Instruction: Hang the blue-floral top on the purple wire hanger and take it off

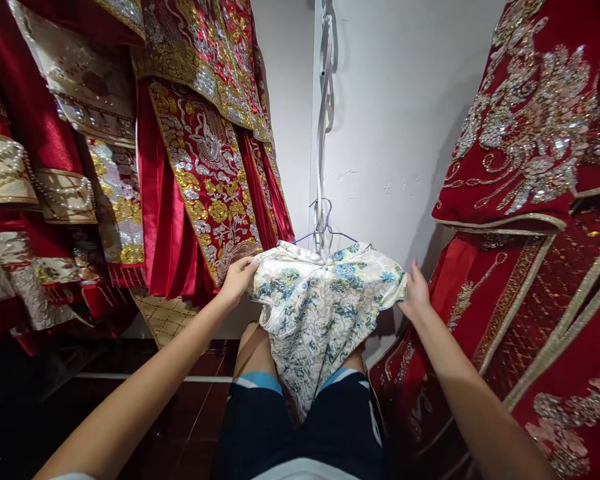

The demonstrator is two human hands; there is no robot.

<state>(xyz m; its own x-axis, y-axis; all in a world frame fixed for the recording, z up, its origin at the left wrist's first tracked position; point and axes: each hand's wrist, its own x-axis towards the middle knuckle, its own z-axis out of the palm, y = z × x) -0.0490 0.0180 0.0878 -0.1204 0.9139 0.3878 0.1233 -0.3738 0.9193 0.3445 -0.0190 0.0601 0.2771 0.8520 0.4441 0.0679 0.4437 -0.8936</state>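
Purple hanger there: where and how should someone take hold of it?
Probably pinch the thin neck just below its hook, coming from the front: that part shows bare above the floral short-sleeved garment, which hides the hanger's outer ends.

Navy shorts point(300, 440) with light-blue and white bands point(261, 381) near the hems, a white marking point(375, 421) on the right leg; white shirt point(305, 471); bare forearms point(145, 383).

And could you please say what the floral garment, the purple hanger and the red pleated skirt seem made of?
Floral garment: probably soft woven cloth with a faint sheen, given its loose folds; fibre unclear. Purple hanger: perhaps smooth coated wire, being thin and evenly coloured. Red pleated skirt: likely satin, with glossy highlights along its pleats.
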